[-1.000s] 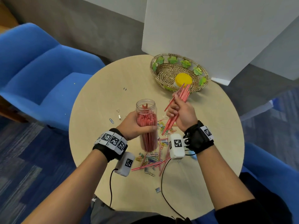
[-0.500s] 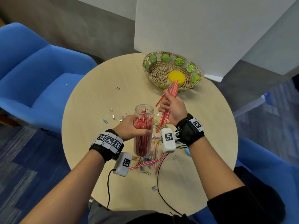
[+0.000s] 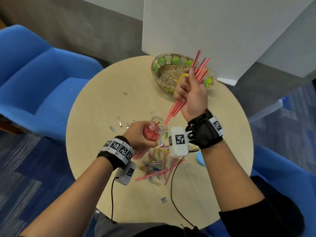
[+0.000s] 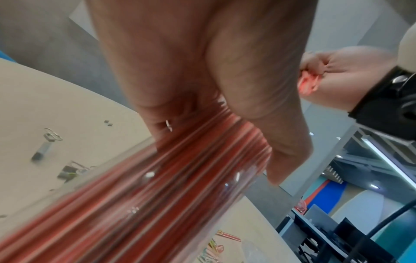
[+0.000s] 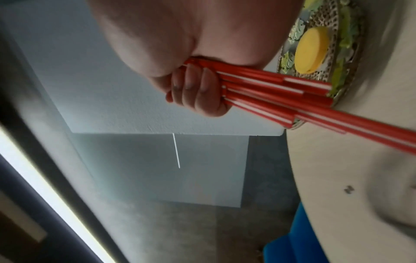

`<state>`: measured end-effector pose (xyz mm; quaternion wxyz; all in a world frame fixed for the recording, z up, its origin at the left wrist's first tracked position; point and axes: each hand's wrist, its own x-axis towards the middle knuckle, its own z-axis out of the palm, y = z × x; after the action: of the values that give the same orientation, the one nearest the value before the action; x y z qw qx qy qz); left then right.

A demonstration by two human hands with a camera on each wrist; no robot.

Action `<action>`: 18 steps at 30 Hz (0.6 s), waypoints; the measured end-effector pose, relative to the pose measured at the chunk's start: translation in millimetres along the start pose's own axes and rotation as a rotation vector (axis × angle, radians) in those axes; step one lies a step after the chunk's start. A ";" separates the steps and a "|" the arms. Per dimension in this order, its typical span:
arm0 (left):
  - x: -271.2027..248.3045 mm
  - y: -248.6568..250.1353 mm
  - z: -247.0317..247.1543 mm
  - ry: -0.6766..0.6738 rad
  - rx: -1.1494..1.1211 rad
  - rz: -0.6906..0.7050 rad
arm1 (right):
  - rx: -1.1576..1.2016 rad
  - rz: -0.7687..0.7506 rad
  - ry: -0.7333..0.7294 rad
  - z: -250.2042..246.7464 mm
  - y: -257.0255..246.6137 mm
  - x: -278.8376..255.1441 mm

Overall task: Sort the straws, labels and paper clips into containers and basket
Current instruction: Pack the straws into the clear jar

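Red-and-white striped straws [image 3: 199, 71] are gripped as a bundle in the right hand [image 3: 191, 94], whose fingers [image 5: 198, 89] are curled tightly round them. The bundle is held raised above a round, light wooden table [image 3: 102, 103], slanting down so that its lower ends are seen at the mouth of a clear jar [image 3: 154, 130]. The jar, already packed with red straws, is clasped round its body by the left hand [image 3: 139, 135] and tilted toward the right hand; in the left wrist view the thumb [image 4: 270, 124] is pressed along the jar's side. A woven basket [image 3: 164, 76] edged with green leaves is set at the far side of the table, with a yellow lid [image 5: 311, 49] lying inside it. More straws [image 3: 153, 173] are scattered on the table near the person, mixed with a heap of coloured paper clips [image 3: 154, 164]. A few small metal clips [image 3: 119, 119] are strewn to the left of the jar. Blue chairs [image 3: 37, 82] are seen around the table
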<state>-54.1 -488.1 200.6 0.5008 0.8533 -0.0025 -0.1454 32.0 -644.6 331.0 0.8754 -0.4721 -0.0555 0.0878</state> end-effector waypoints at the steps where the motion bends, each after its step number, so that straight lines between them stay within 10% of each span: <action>1: 0.5 1.8 0.7 -0.003 -0.013 0.007 | -0.050 0.006 0.000 -0.5 6.4 -2.4; 8: 1.9 13.3 3.6 0.035 -0.066 0.036 | -0.339 0.084 -0.059 -8.6 53.5 -24.4; 14: -1.5 10.0 -7.3 0.178 -0.085 0.015 | -1.186 -0.014 -0.297 -33.1 45.0 -28.7; 18: -1.9 9.3 -12.4 0.186 -0.002 0.028 | -1.105 0.007 -0.317 -28.8 22.2 -27.1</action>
<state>-51.5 -481.8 214.7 0.5017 0.8625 0.0322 -0.0583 8.4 -661.7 296.2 0.4794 -0.8407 -0.2220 0.1184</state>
